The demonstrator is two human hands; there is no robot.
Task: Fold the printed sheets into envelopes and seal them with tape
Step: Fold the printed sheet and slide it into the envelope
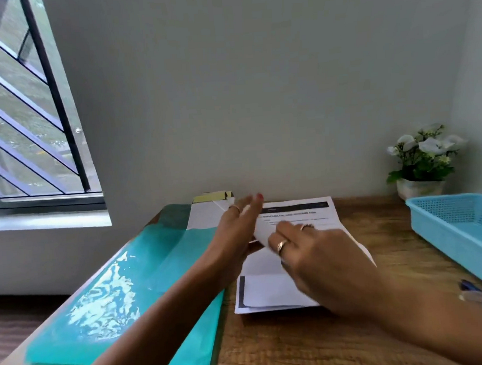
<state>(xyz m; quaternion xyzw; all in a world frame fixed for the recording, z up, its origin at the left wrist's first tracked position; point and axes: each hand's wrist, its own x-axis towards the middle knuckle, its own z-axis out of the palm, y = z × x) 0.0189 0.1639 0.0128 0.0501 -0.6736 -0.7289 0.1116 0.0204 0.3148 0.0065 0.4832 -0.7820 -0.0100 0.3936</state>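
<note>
Window (24, 111): upper left of the frame, barred
Teal mat (122, 288): lower left, glossy; a white box (205, 215) at its far end
Left hand (237, 227): centre, fingers straight, against the raised flap's left side
Printed sheet (295, 215): centre, on the wooden table (406, 228); near part folded, one flap lifted between both hands
Right hand (318, 259): fingers curled, pinching the flap; covers the sheet's middle
Basket (459, 225): right, blue; flower pot (420, 185) behind it

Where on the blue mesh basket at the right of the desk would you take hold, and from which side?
Probably grip the blue mesh basket by its near long rim, coming from above on the side facing the printed sheets. It lies flat on the wooden desk with its opening up, so that raised rim is exposed.
</note>
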